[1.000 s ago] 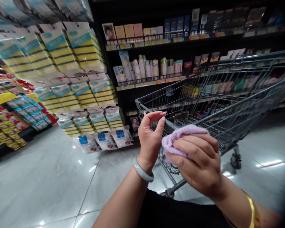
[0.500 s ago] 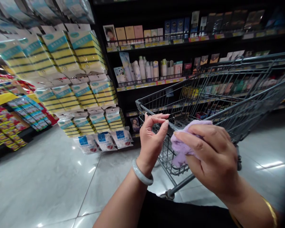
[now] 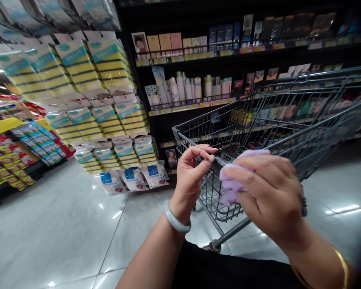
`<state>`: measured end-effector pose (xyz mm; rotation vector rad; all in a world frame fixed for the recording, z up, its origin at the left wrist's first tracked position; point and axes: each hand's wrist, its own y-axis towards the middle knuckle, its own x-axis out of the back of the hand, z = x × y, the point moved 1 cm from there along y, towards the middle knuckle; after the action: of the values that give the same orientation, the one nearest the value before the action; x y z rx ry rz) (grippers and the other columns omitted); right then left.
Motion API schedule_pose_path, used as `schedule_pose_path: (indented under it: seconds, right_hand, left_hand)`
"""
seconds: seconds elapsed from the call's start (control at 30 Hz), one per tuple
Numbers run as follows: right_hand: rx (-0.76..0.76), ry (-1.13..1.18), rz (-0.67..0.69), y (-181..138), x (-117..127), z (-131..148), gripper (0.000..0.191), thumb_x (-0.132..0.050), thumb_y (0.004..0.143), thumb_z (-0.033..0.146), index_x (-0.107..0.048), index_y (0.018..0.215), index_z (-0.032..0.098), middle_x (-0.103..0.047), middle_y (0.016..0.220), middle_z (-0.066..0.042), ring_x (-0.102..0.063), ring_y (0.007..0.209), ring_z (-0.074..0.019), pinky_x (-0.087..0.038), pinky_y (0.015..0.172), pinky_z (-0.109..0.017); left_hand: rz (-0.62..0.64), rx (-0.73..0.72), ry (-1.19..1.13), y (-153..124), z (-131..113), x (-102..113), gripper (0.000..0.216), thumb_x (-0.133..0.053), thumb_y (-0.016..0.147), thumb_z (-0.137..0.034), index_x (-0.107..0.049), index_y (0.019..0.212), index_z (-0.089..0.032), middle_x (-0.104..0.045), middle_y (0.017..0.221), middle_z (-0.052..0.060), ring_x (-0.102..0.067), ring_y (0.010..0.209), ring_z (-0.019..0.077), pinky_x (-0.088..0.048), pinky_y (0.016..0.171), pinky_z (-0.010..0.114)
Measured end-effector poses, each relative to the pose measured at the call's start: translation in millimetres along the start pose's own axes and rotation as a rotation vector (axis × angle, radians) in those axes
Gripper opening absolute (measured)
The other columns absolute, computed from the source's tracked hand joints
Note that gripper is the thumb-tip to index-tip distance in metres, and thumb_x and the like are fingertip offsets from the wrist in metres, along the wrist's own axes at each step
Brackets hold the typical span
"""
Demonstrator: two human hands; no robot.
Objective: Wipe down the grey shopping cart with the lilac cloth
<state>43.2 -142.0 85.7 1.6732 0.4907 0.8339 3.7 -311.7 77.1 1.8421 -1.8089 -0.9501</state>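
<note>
My right hand (image 3: 267,192) is closed around a crumpled, fuzzy lavender cloth (image 3: 233,188), part of which shows beyond the fingertips. To its left, my left hand (image 3: 192,168) is closed in a pinch, thumb and index fingertips together; whether anything tiny is between them I cannot make out. Both hands appear in front of the near end of a grey wire shopping cart (image 3: 218,212), and I cannot tell whether the left fingers touch its rim. A pale bangle (image 3: 177,218) circles my left wrist, and a gold bracelet (image 3: 340,263) my right.
Packs of yellow-and-black sponges (image 3: 111,64) hang on a display at the left, with white bags (image 3: 134,178) below. Behind the cart stand black shelves (image 3: 186,106) with bottles and boxes. The floor (image 3: 63,233) is shiny grey tile. Colourful packages (image 3: 33,140) stand further left.
My right hand has shifted slightly with the lavender cloth and looks blurred, and the cloth is bunched differently. The left hand has barely moved, its thumb and index finger still together.
</note>
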Motion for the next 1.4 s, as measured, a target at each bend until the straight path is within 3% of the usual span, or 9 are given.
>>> schedule_pose_path:
  seconds: [0.13, 0.33, 0.57, 0.77, 0.9, 1.0, 1.07, 1.2, 1.4]
  right_hand:
    - [-0.063, -0.055, -0.057, -6, -1, -6, 0.034, -0.065, 0.082, 0.007, -0.071, 0.11, 0.024, -0.073, 0.108, -0.007, -0.066, 0.102, -0.0264, -0.049, 0.095, -0.047]
    - [0.111, 0.021, -0.002, -12, -8, 1, 0.024, -0.068, 0.082, 0.008, -0.072, 0.102, 0.022, -0.073, 0.1, -0.004, -0.066, 0.097, -0.0225, -0.05, 0.093, -0.043]
    - [-0.033, -0.018, -0.102, -7, -4, -5, 0.028, -0.071, 0.08, 0.007, -0.073, 0.103, 0.023, -0.072, 0.102, -0.006, -0.064, 0.1, -0.0252, -0.05, 0.093, -0.047]
    - [0.168, 0.079, -0.008, -21, -19, 9, 0.016, -0.065, 0.088, 0.012, -0.073, 0.098, 0.021, -0.074, 0.102, -0.003, -0.063, 0.101, -0.0217, -0.046, 0.095, -0.043]
    - [0.069, 0.058, -0.086, -11, -12, 3, 0.019, -0.068, 0.085, 0.012, -0.073, 0.1, 0.022, -0.072, 0.102, -0.004, -0.061, 0.101, -0.021, -0.048, 0.096, -0.042]
    - [0.009, 0.005, -0.131, -13, -15, 1, 0.019, -0.069, 0.084, 0.012, -0.073, 0.098, 0.023, -0.072, 0.101, -0.004, -0.06, 0.101, -0.0219, -0.047, 0.095, -0.043]
    - [0.048, -0.005, -0.115, -20, -21, 4, 0.017, -0.068, 0.086, 0.014, -0.074, 0.099, 0.023, -0.073, 0.102, -0.003, -0.06, 0.102, -0.0222, -0.046, 0.095, -0.044]
    - [0.215, 0.008, -0.038, -27, -28, 9, 0.014, -0.067, 0.089, 0.018, -0.073, 0.099, 0.024, -0.073, 0.104, 0.001, -0.062, 0.102, -0.0194, -0.046, 0.096, -0.041]
    - [0.0, 0.027, -0.161, -19, -23, 1, 0.018, -0.07, 0.086, 0.017, -0.072, 0.101, 0.028, -0.071, 0.103, -0.002, -0.06, 0.105, -0.0215, -0.048, 0.097, -0.043]
  left_hand:
    - [-0.002, -0.014, 0.002, 1, 1, 0, 0.013, -0.069, 0.086, -0.014, -0.062, 0.079, -0.023, -0.072, 0.1, 0.001, -0.066, 0.105, 0.0175, -0.05, 0.105, 0.04]
    - [-0.039, -0.019, -0.043, 2, 3, -1, 0.013, -0.071, 0.086, -0.014, -0.064, 0.081, -0.023, -0.072, 0.098, 0.0, -0.066, 0.104, 0.0156, -0.049, 0.106, 0.037]
    - [-0.086, -0.033, -0.007, 3, 7, -5, 0.013, -0.074, 0.086, -0.021, -0.062, 0.079, -0.023, -0.071, 0.096, 0.0, -0.068, 0.101, 0.0159, -0.052, 0.102, 0.037]
    - [-0.102, -0.017, -0.102, 3, 6, -6, 0.013, -0.075, 0.085, -0.016, -0.065, 0.08, -0.023, -0.071, 0.093, -0.001, -0.067, 0.099, 0.0131, -0.051, 0.1, 0.031]
    - [-0.117, 0.011, -0.152, 3, 4, -7, 0.01, -0.077, 0.084, -0.017, -0.068, 0.081, -0.022, -0.071, 0.093, -0.001, -0.066, 0.098, 0.0126, -0.049, 0.099, 0.029]
    - [-0.119, 0.044, -0.164, 2, 3, -8, 0.013, -0.08, 0.083, -0.021, -0.073, 0.093, -0.025, -0.072, 0.097, -0.001, -0.066, 0.097, 0.0115, -0.049, 0.095, 0.025]
    - [-0.124, 0.052, -0.16, 2, 3, -7, 0.017, -0.081, 0.082, -0.023, -0.075, 0.097, -0.026, -0.072, 0.098, -0.001, -0.066, 0.097, 0.0112, -0.049, 0.093, 0.024]
    - [-0.144, 0.054, -0.117, 3, 4, -5, 0.006, -0.079, 0.083, -0.022, -0.076, 0.087, -0.024, -0.073, 0.095, -0.001, -0.065, 0.099, 0.0119, -0.048, 0.096, 0.025]
    - [-0.129, 0.037, -0.101, 4, 7, -5, 0.007, -0.079, 0.082, -0.018, -0.075, 0.085, -0.023, -0.072, 0.094, 0.0, -0.065, 0.098, 0.0113, -0.049, 0.097, 0.025]
